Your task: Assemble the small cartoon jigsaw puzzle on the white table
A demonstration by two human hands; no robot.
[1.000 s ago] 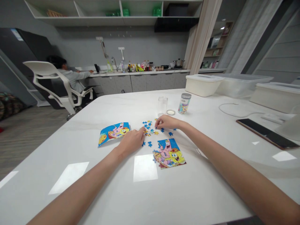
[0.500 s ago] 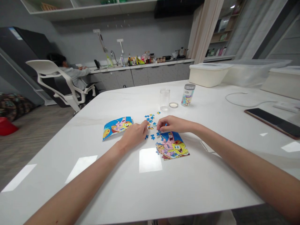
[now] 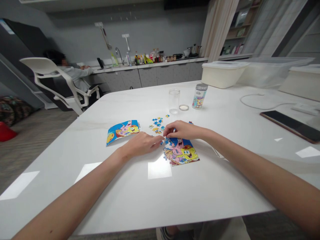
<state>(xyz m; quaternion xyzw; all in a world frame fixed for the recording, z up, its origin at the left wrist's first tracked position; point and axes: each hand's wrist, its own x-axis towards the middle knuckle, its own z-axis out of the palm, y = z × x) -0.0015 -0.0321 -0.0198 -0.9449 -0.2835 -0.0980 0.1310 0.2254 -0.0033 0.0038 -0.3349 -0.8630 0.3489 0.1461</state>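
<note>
Right hand [image 3: 182,130] pinches narrowly at the top edge of the SpongeBob jigsaw [image 3: 181,152], any held piece hidden; left hand [image 3: 141,143] lies with fingers extended, apparently empty, just beside its 10 o'clock corner. Loose blue and yellow pieces [image 3: 157,124] sit at 12 o'clock, a SpongeBob picture card [image 3: 122,132] at 9, on the glossy white surface [image 3: 75,186]

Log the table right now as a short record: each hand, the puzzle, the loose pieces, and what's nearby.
Left hand: fingertips at the puzzle's upper-left edge; any held piece hidden
Right hand: fingers down at the puzzle's top edge; grip unclear
Jigsaw puzzle: SpongeBob and Patrick, ragged edges
Loose pieces: blue and yellow, scattered beyond the hands
Picture sheet: same characters, left of the hands
Beyond: clear glass, round lid, SpongeBob canister
</note>
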